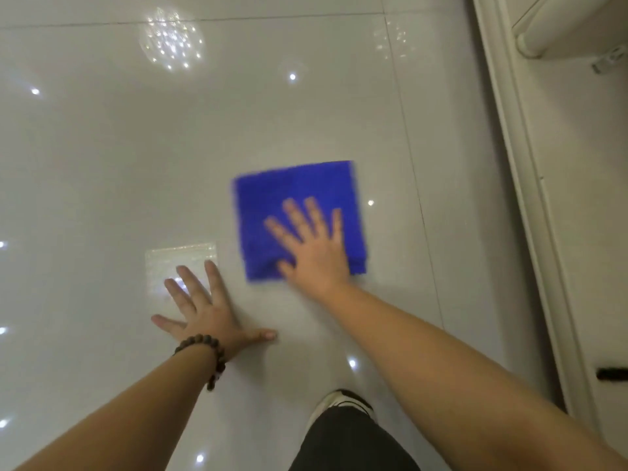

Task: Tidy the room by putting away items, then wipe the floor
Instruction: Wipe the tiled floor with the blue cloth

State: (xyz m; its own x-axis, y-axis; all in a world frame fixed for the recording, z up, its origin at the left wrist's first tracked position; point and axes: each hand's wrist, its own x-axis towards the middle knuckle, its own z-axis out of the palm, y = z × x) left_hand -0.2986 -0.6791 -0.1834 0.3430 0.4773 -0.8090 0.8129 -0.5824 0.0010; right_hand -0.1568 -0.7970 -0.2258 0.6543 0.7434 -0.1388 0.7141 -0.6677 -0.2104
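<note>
A folded blue cloth (292, 195) lies flat on the glossy pale tiled floor (136, 147), a little right of centre. My right hand (311, 244) presses down on its near half with the palm flat and fingers spread; the cloth's edges look blurred. My left hand (207, 311) rests flat on the bare floor to the left of the cloth, fingers spread, holding nothing. A dark beaded bracelet (209, 355) sits on my left wrist.
A pale cabinet base (530, 198) with a moulded edge runs along the right side, with a dark handle (611, 373) low down. My knee in dark trousers and a shoe (343, 406) are at the bottom centre. Ceiling lights reflect in the tiles.
</note>
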